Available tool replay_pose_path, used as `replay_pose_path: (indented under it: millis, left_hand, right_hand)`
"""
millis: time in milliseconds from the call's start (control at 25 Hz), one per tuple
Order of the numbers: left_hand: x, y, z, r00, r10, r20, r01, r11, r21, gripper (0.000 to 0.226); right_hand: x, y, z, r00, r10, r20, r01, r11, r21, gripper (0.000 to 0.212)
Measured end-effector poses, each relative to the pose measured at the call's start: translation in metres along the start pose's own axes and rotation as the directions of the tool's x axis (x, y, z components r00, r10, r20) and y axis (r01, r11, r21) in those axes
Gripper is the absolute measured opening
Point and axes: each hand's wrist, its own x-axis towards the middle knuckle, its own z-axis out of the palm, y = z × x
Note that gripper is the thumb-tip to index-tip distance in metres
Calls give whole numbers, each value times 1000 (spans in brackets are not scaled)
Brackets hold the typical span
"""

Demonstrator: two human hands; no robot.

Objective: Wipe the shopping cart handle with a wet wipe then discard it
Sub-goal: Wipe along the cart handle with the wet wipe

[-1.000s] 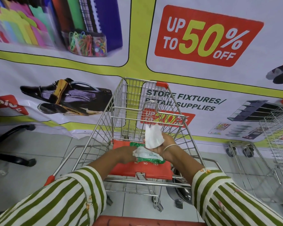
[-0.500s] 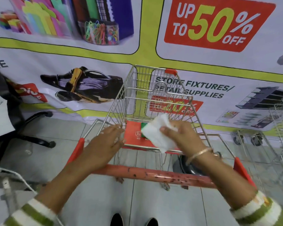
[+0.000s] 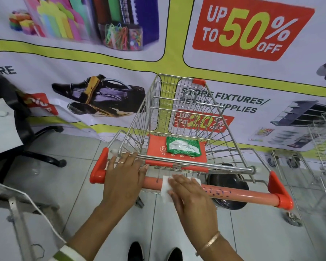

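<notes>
The cart's orange handle [image 3: 239,195] runs across the lower middle, with dark purple marks on its right half. My left hand [image 3: 123,178] rests on the handle's left part, fingers over the bar. My right hand [image 3: 191,196] presses a white wet wipe [image 3: 165,187] flat onto the handle's middle; most of the wipe is hidden under my fingers. A green wet wipe pack [image 3: 183,146] lies on the orange child-seat flap [image 3: 155,146] inside the wire basket [image 3: 139,127].
A printed banner [image 3: 248,31] covers the wall right behind the cart. A black office chair [image 3: 23,119] stands at the left, with a metal stand and white cable [image 3: 36,206] below it. More wire carts [image 3: 322,140] are parked at the right. My shoes [image 3: 154,251] show on the tiled floor.
My right hand brought the wipe down from above the seat flap onto the handle. My left hand dropped from the basket rim to the handle's left part. The camera tilted down.
</notes>
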Motion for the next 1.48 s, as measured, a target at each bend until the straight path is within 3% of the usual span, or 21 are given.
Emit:
replay_pose_path:
  millis: [40,80,120,200,400,600,720,840,960,1080,1160,1320,1480]
  left_hand:
    - [0,1,0,1000,-6,9,6,1000,5,50]
    - [-1,2,-1,1000,-14,10,14,1000,4,46]
    - [-1,3,-2,1000,-22,8,22,1000,-4,43]
    - [-2,2,-2,1000,-20,-22,19,1000,-5,46]
    - [-1,4,4,998,-20,-66,19,1000,-19,53]
    - [0,3,5,997,-22,-71,20,1000,-22,50]
    - [0,5,7,997,-19,-79,17,1000,-17,54]
    - [0,4,8,997,-25,-78,23,999,-30,43]
    - [0,3,9,995,-17,-96,15,1000,-17,43]
    - [0,4,11,995,-3,-104,2,1000,-8,51]
    - [0,5,11,995,-2,-101,3,1000,1,50]
    - [0,4,12,993,-3,-117,1,1000,-11,43]
    - [0,6,11,993,1,-114,-2,1000,-11,56]
  right_hand:
    - [5,-5,3,1000,-14,-22,13,1000,-2,17]
    - [10,-12,6,1000,-18,-10,18,1000,6,18]
    - [12,-16,13,999,-43,17,43,999,25,36]
    - [10,-10,15,999,-47,15,46,998,53,46]
    - [6,0,6,998,48,-44,-46,998,44,41]
    - [17,-16,16,1000,-2,-7,2,998,55,32]
    - [8,4,5,995,85,-60,-82,995,49,23]
    - [18,-21,16,992,118,45,-120,992,40,19]
    - [22,-24,21,996,88,33,-89,996,29,14]
    - [18,2,1,982,188,-7,-188,982,-5,16]
    - [23,-6,1,969,237,64,-236,972,-19,15]
    - [15,-17,17,999,44,14,-44,999,30,30]
    - [1,18,0,993,110,-48,-109,994,24,26]
